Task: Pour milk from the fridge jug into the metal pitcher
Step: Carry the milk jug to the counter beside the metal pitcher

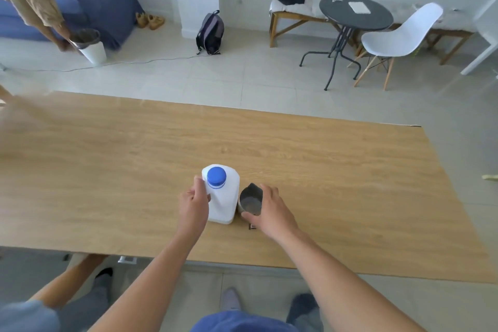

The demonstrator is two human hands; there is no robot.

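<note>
A white plastic milk jug (225, 202) with a blue screw cap (216, 176) stands upright on the wooden table (134, 164). My left hand (194, 203) wraps around the jug's left side, by its handle. Just right of the jug stands the small metal pitcher (251, 200), its spout pointing away from me and its inside dark. My right hand (272, 210) curls around the pitcher's right side, thumb at the near rim. The cap is on the jug. Jug and pitcher almost touch.
The table's near edge runs just in front of my arms. Another person's arm (67, 275) reaches in at the lower left. Beyond the table are a backpack (210, 33), a round black table (355, 12), a white chair (398, 38) and a bench (293, 9).
</note>
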